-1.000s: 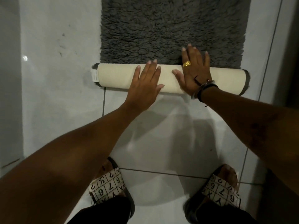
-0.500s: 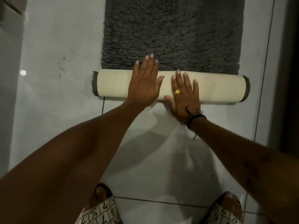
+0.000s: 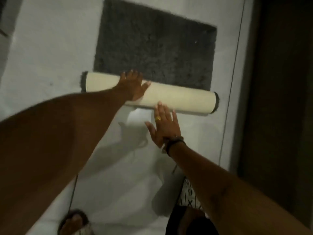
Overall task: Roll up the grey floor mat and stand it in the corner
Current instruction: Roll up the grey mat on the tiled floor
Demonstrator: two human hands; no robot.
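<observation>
The grey shaggy floor mat (image 3: pixel 155 51) lies flat on the white tiled floor, its near end rolled into a cream-backed roll (image 3: pixel 183 100) that runs slightly slanted from left to right. My left hand (image 3: pixel 133 85) rests flat on top of the roll near its left half, fingers spread and reaching the grey pile. My right hand (image 3: pixel 162 126), with a gold ring and dark wrist bands, lies flat on the floor just in front of the roll, fingertips touching its near side. Neither hand grips anything.
White floor tiles (image 3: pixel 50 56) surround the mat. A dark door or wall edge (image 3: pixel 279 99) runs down the right side. My feet in patterned sandals (image 3: pixel 189 194) stand near the bottom, the left foot (image 3: pixel 74 221) at the lower left.
The roll has moved further away over the grey pile and thickened. My left hand stayed on top of it; my right hand slid back off onto the floor. The view tilted.
</observation>
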